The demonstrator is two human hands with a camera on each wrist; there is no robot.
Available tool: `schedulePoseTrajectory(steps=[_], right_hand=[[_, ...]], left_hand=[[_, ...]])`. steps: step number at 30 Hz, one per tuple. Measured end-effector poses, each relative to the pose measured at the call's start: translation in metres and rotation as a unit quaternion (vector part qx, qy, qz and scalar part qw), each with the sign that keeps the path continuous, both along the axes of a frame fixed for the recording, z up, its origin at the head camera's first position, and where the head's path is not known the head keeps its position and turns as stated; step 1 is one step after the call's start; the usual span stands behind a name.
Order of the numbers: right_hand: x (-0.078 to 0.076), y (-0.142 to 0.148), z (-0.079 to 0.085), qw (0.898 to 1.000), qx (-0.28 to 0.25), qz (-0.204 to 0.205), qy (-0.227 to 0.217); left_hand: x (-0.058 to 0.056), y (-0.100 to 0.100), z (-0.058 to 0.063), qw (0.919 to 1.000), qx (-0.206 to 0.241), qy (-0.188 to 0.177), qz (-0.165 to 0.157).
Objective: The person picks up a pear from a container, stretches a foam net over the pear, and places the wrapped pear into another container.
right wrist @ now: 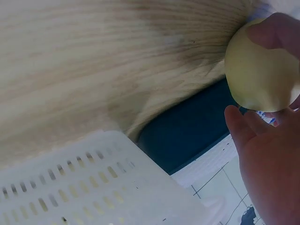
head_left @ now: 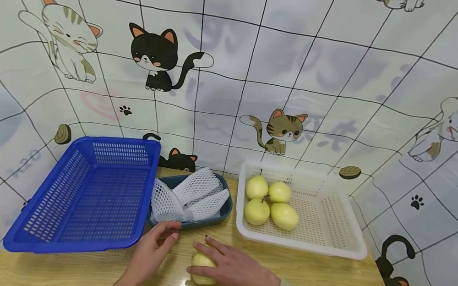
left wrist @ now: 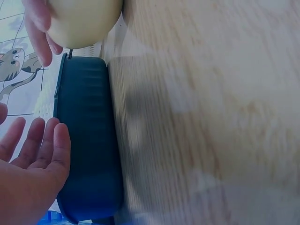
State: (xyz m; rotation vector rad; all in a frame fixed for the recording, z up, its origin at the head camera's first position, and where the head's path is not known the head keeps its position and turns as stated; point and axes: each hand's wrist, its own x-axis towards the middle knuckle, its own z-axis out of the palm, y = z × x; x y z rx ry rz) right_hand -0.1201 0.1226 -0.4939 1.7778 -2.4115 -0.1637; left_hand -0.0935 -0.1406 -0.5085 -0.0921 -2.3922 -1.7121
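My right hand (head_left: 237, 268) grips a pale yellow pear (head_left: 201, 274) at the front of the table, its fingers spread over the top and its stem pointing away. In the right wrist view the thumb and fingers lie around the pear (right wrist: 258, 70). My left hand (head_left: 155, 248) is beside the near rim of a dark teal basket (head_left: 204, 223), its fingers loosely bent with nothing in them. White foam net sleeves (head_left: 197, 188) lie in that basket. In the left wrist view the left hand (left wrist: 35, 164) overlaps the basket's side (left wrist: 89, 140).
A blue plastic basket (head_left: 78, 250) stands on the left. At the right is a white perforated basket (head_left: 302, 246) with several yellow pears (head_left: 284, 216) grouped in its left part. A cat-patterned sheet (head_left: 228, 69) rises behind the wooden table (head_left: 323, 281).
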Motion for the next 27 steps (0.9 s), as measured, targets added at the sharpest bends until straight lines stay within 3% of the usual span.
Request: schedulePoseTrajectory(steps=[10,27], right_hand=[[0.007,0.004,0.000,0.995,-0.012,-0.035,-0.094],[0.008,0.011,0.000,0.985,-0.022,-0.060,-0.157]], left_hand=[[0.000,0.001,0.000,0.9999,-0.009,-0.011,-0.004],[0.002,0.005,-0.006,0.9989,0.001,-0.038,-0.027]])
